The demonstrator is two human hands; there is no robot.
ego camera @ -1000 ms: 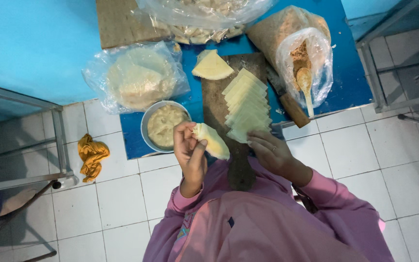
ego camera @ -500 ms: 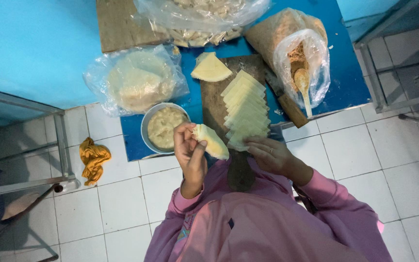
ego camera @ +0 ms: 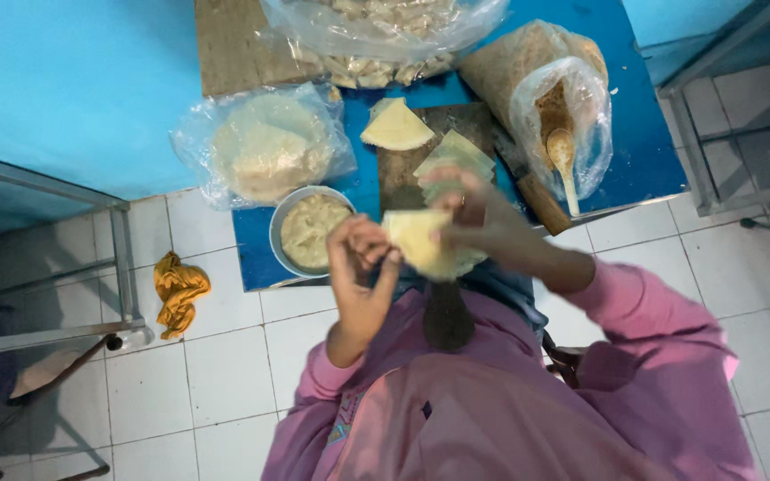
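— Setting?
— White glazed floor tiles (ego camera: 225, 383) are running under a blue mat (ego camera: 634, 151); a dark wooden board (ego camera: 398, 174) is lying on it.

— Item in hand?
— A pale, soft, thin pastry sheet (ego camera: 421, 242), roughly triangular, is hanging above the board's near edge, its long axis slanting down to the right.

— Grip?
— The left hand (ego camera: 360, 267) is pinching its left edge with curled fingers; the right hand (ego camera: 483, 218), blurred, is closing over its upper right.

— Nearby?
— A round metal bowl (ego camera: 311, 230) of lumpy cream filling is sitting just left.
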